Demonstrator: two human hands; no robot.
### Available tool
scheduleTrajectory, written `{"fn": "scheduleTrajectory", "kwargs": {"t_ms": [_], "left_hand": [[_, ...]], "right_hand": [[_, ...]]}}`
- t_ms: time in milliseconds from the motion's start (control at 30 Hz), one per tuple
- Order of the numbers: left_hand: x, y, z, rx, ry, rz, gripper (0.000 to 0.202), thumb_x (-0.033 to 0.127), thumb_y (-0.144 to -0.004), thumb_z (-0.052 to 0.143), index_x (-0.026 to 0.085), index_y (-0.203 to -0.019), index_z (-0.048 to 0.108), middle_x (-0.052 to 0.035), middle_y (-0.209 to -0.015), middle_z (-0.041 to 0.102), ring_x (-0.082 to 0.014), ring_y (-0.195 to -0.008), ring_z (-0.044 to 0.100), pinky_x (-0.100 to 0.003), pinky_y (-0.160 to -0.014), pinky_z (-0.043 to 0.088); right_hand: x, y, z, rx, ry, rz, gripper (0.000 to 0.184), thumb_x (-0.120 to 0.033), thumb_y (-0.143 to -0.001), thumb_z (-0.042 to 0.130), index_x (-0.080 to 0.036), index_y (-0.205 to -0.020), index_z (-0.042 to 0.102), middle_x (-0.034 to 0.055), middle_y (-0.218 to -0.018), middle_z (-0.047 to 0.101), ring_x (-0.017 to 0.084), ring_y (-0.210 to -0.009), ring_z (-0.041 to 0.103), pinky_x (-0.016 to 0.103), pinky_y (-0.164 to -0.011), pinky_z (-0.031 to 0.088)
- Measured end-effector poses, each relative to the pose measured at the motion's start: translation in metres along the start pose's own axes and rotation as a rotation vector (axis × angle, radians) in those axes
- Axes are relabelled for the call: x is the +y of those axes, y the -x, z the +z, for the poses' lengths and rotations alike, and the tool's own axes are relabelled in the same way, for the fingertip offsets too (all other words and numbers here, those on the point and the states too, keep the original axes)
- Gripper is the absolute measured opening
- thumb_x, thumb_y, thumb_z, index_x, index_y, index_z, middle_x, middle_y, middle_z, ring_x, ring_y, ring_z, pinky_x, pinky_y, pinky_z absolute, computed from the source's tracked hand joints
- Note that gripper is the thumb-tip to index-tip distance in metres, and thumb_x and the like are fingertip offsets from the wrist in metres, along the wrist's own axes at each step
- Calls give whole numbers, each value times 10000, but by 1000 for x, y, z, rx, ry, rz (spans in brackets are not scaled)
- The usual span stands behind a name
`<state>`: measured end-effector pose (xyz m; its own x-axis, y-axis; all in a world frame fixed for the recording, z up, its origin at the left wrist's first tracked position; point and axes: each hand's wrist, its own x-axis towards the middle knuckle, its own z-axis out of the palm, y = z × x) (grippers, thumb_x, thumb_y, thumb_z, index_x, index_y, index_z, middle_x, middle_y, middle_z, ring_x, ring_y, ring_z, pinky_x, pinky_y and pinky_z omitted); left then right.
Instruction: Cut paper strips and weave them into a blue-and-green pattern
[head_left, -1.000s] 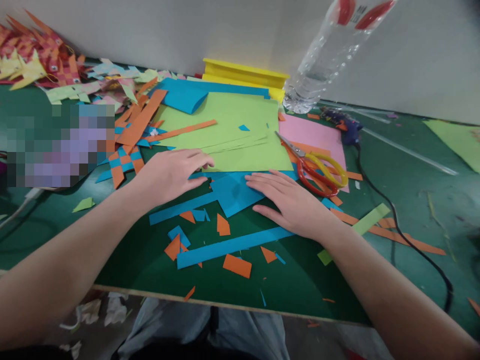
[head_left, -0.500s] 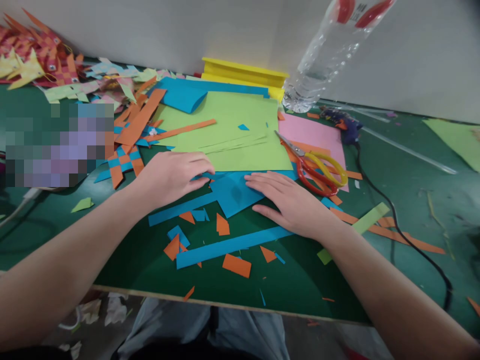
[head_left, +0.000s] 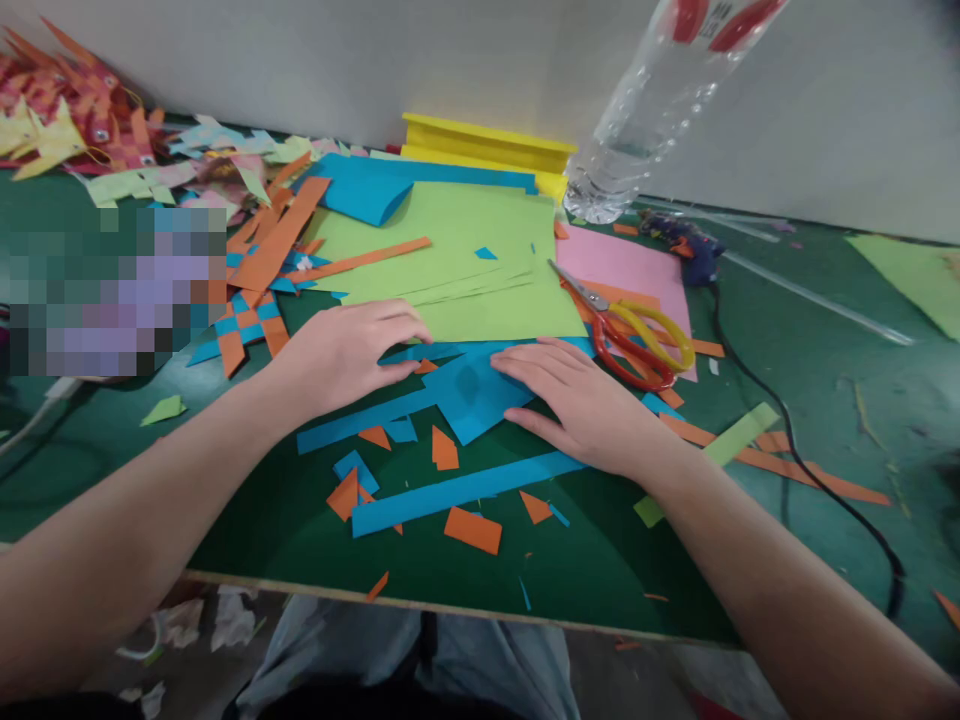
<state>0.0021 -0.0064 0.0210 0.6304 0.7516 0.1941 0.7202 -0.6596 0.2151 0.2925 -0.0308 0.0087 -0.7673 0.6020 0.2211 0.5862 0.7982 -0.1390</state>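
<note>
My left hand (head_left: pixel 341 350) lies on the left end of a folded blue paper sheet (head_left: pixel 469 395) on the green table (head_left: pixel 600 560), fingers curled down onto its upper edge. My right hand (head_left: pixel 589 405) rests flat on the sheet's right part, fingers stretched out and pointing left. A stack of light green paper (head_left: pixel 457 265) lies just behind both hands. A long blue strip (head_left: pixel 457 490) and several orange scraps (head_left: pixel 472 530) lie in front of them.
Red and yellow scissors (head_left: pixel 637 340) lie on pink paper (head_left: pixel 622 265) right of my right hand. A clear plastic bottle (head_left: pixel 645 110) and a yellow box (head_left: pixel 484 150) stand at the wall. A glue gun (head_left: pixel 686 245) with its black cable (head_left: pixel 795 450) is further right. Woven paper pieces (head_left: pixel 247 325) lie left.
My left hand's fingers have shifted slightly along the blue sheet's upper edge, and the sheet has crept a little. My right hand stays pressed in place.
</note>
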Motion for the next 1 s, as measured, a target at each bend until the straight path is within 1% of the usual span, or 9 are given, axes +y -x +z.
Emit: {"fn": "scheduleTrajectory", "kwargs": {"t_ms": [133,300,467,733,833,1000], "left_hand": [[4,0,-1,-6,0,21,229,295,-976,497,178,-1073,669,-54,-1154,695,-219,-1037,662,-303,-804,480],[5,-1,-1,-17,-27,18,226,264,-978,487,184,-1068,678,-44,-1157,701,-214,-1023,666,-303,-799,483],[5,-1,-2,-18,-57,33,226,231,-977,486,172,-1073,681,-46,-1153,707,-214,-1012,676,-302,-789,487],[4,0,-2,-2,-86,53,237,232,-978,479,173,-1077,686,-49,-1140,718,-217,-973,688,-290,-745,482],[2,1,0,13,-79,47,237,241,-976,483,173,-1076,687,-51,-1099,730,-211,-940,690,-283,-725,473],[1,0,0,24,-81,22,228,245,-972,485,168,-1037,690,-45,-968,749,-199,-852,689,-273,-684,450]], "right_hand": [[0,0,-1,14,2,-10,456,-400,-1010,453,-84,-1324,550,179,-1298,664,298,-1249,593,543,-1101,444],[0,1,0,17,-9,-7,451,-405,-1005,461,-103,-1326,555,175,-1289,666,295,-1246,597,540,-1102,444],[1,1,1,-2,-17,-13,461,-412,-1014,441,-116,-1357,529,161,-1356,641,288,-1292,573,547,-1123,428],[1,0,2,-25,-26,-1,467,-410,-1015,446,-138,-1390,505,140,-1418,607,270,-1346,539,546,-1166,383],[1,1,3,-28,-18,-3,475,-410,-1015,446,-124,-1389,506,144,-1428,600,270,-1355,531,544,-1169,381],[1,2,2,-30,-15,0,477,-407,-1011,456,-124,-1391,507,145,-1445,585,270,-1363,523,539,-1177,372]]}}
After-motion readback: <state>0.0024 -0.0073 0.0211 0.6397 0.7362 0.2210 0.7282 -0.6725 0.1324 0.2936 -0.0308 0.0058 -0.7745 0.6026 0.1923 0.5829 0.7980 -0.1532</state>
